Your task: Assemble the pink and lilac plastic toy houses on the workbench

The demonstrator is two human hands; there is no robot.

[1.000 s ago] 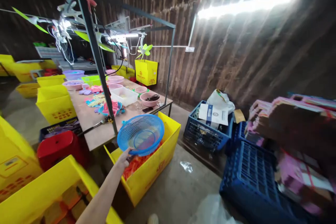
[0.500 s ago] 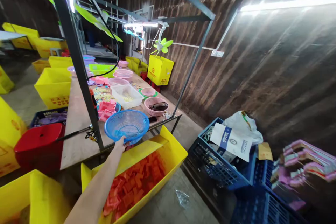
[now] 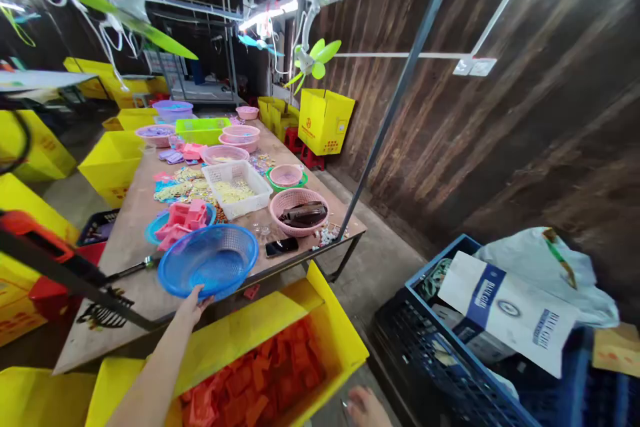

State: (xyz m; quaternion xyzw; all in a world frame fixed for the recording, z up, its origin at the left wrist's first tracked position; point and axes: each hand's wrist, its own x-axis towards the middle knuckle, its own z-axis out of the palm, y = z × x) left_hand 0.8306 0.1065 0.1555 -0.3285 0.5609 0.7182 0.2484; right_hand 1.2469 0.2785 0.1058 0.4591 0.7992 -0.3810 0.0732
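Observation:
My left hand point(image 3: 193, 307) is closed on the near rim of a blue plastic basket point(image 3: 213, 260), thumb over the edge. The basket is tilted slightly and appears to be at the table's near corner; nothing shows inside it. Below my left forearm stands a yellow box point(image 3: 345, 340) holding many red-orange plastic pieces point(image 3: 260, 373). A small red piece point(image 3: 251, 291) shows just behind the box's flap. At the bottom edge, right of the box, my right hand point(image 3: 367, 407) is partly in view and slightly blurred, its fingers loosely apart with nothing visible in them.
On the wooden table point(image 3: 135, 233) sit pink parts point(image 3: 183, 220), a white tray point(image 3: 257, 197), a pink basket point(image 3: 300, 230) and a phone point(image 3: 281, 247). A metal post point(image 3: 385, 123) rises from its right edge. Blue crates point(image 3: 435, 347) stand at right. Green fan blades point(image 3: 315, 67) hang above.
My view has moved closer to the table. My left hand has carried the blue basket left, over the table's corner. My right hand has come into view; the pink stack at right has left it.

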